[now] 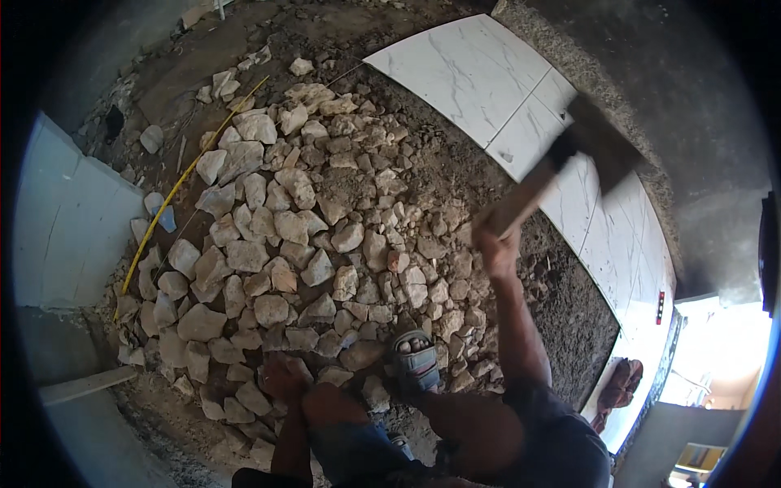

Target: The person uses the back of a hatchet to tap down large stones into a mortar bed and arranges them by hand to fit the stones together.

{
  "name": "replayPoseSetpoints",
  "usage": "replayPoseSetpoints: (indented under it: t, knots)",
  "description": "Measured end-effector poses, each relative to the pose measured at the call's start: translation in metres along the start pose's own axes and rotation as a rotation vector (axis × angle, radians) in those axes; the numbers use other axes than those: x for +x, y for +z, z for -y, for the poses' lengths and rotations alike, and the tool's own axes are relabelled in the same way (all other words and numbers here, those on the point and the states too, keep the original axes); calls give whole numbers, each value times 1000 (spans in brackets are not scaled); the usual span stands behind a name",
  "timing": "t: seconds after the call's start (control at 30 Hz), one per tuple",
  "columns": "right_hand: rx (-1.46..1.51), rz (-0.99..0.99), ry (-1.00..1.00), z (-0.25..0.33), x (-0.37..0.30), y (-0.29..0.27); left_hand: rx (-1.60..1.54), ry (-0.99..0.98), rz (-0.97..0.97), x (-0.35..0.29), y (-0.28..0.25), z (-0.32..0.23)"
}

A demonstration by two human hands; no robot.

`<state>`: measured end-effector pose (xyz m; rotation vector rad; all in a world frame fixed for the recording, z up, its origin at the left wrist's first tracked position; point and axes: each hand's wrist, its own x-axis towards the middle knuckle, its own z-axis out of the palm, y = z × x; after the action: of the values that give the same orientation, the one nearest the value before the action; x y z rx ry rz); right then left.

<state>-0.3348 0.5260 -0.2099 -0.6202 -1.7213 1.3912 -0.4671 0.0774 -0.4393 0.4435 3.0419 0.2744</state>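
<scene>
My right hand (498,244) is raised above the stones, closed round the wooden handle of a tool (514,203). Its broad, dark metal head (604,146) hangs over the white tiles and is smeared by motion, so its exact kind is unclear. Low beside my knee, my left hand (285,376) is down among the pale, rough stones (271,310). Its fingers are too dark and small to make out, and I cannot tell whether it grips a stone. My sandalled foot (416,358) stands on the stones just right of it.
White veined tiles (464,69) curve along the right, with dark mortar or soil (561,285) beside them. A yellow strip (183,175) lies along the left edge of the stones. A reddish cloth (621,386) and a small red level (660,307) rest on the tiles.
</scene>
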Motion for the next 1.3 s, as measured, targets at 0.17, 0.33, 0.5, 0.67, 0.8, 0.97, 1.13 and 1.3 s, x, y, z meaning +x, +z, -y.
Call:
replayPoseSetpoints:
  t: [0.17,0.33,0.5,0.67,0.8,0.97,1.13,1.3]
  knots:
    - [344,-212,503,-94,-36,-22,-1,-15,97,5,2,-7]
    - [777,167,1439,-160,-130,-22,198,92,-59,-6,57,45]
    - [70,61,1298,-144,-152,-16,136,152,-146,-2,46,27]
    - [-155,17,950,-114,-114,-9,77,12,1,-1,8,8]
    - [-329,-101,442,-34,-64,-9,59,31,43,3,7,11]
    - [-129,-203,-133,-26,-1,-6,106,-1,159,6,-6,-8]
    - [-673,268,736,-187,-83,-31,99,-24,87,9,0,0]
    - [-445,244,816,-106,-72,-21,98,-14,42,-2,-19,3]
